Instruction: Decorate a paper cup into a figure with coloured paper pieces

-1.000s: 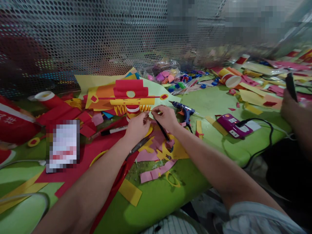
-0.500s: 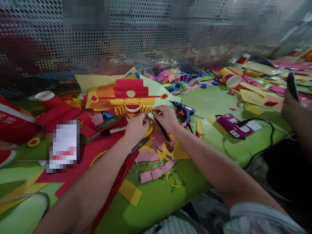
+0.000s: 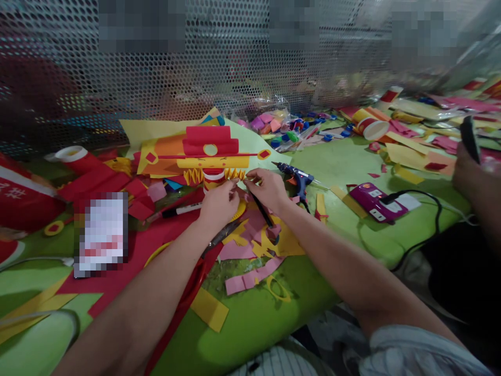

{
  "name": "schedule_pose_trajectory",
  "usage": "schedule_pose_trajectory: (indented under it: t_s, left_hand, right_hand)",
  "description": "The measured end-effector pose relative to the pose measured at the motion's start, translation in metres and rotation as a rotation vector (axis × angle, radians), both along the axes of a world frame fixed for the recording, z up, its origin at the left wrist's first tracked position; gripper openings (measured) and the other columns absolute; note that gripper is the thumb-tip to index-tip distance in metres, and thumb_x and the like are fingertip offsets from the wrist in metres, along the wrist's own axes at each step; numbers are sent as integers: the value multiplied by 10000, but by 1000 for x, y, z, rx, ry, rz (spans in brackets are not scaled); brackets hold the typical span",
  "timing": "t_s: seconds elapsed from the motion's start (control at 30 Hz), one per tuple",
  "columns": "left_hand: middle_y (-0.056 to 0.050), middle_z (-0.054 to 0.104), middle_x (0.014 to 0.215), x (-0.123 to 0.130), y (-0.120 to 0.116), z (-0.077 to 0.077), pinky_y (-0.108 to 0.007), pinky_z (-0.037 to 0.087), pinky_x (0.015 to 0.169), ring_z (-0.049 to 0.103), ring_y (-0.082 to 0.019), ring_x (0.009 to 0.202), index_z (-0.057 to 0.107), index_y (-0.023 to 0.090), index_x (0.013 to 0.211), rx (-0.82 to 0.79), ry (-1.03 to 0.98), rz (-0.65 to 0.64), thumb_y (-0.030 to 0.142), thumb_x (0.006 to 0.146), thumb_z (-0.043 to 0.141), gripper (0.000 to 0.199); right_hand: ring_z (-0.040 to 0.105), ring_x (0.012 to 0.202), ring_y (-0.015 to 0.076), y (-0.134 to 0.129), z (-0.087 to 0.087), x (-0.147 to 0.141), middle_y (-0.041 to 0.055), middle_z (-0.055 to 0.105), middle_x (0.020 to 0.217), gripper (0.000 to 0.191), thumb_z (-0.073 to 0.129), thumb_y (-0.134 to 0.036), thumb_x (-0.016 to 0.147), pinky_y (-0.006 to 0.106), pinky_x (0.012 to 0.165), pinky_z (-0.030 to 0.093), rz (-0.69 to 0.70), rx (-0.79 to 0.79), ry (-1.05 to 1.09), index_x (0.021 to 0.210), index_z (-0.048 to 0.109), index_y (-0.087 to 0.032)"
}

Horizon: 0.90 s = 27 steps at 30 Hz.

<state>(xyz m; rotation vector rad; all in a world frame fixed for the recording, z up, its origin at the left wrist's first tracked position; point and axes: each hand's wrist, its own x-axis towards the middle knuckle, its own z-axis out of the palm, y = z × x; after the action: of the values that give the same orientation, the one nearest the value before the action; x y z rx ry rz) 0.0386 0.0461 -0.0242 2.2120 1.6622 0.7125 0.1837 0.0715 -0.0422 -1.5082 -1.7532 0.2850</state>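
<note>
A paper figure with a red hat (image 3: 207,141) and a yellow face (image 3: 213,162) stands on a red and white cup (image 3: 213,183), with yellow folded strips at both sides. Just in front of its right side, my left hand (image 3: 222,202) is closed, fingertips pinched on something too small to make out. Close beside it, my right hand (image 3: 268,189) is closed in a pinch, next to the yellow folded strip (image 3: 235,174). A black stick-like object (image 3: 262,209) slants down from under my right hand; whether the hand holds it is unclear.
Right of my hands lies a blue glue gun (image 3: 299,180). Farther right are a purple power strip (image 3: 378,202) with a black cable and another person's hand (image 3: 465,169) holding a dark object. Pink scraps (image 3: 254,275), red paper (image 3: 136,240) and a marker (image 3: 183,210) lie nearby.
</note>
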Motion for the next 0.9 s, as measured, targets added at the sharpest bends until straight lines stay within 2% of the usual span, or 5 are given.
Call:
schedule_pose_trajectory:
  t_s: [0.2, 0.4, 0.6, 0.73, 0.9]
  left_hand:
    - [-67, 683, 1055, -1, -1, 1, -312, 472, 864, 638, -200, 951, 564, 178, 1175, -3, -19, 7, 178, 776, 466, 410]
    - [-68, 699, 991, -1, -3, 4, -361, 478, 841, 644, -237, 927, 590, 182, 1121, 26, 49, 34, 190, 784, 458, 362]
    - [-67, 710, 892, 2, -10, 14, -361, 487, 770, 647, -257, 889, 624, 201, 1028, 50, 174, 47, 214, 811, 424, 295]
    - [-84, 703, 849, 3, -14, 22, -377, 493, 714, 647, -280, 859, 634, 204, 948, 24, 308, 38, 248, 816, 399, 273]
    - [-86, 695, 922, 1, -20, 33, -400, 494, 709, 640, -293, 874, 636, 206, 920, -40, 435, -6, 269, 813, 369, 294]
  right_hand:
    - [618, 722, 181, 0, 0, 2, 20, 682, 817, 145, 587, -236, 679, 322, 686, 466, 10, -1, 24, 815, 631, -214]
    - [610, 745, 177, -2, 1, 5, 27, 675, 852, 181, 605, -231, 665, 314, 673, 466, 28, -4, 14, 843, 623, -213]
    - [606, 855, 219, 0, 1, 14, 70, 676, 905, 251, 640, -225, 645, 344, 762, 463, 80, -3, -81, 891, 635, -176]
    - [605, 907, 221, 2, 3, 18, 63, 678, 939, 272, 642, -220, 645, 341, 806, 451, 91, -14, -110, 914, 640, -184]
    - [599, 909, 202, -3, 7, 15, 50, 675, 942, 218, 588, -262, 718, 316, 803, 446, 100, -24, -179, 910, 653, -181]
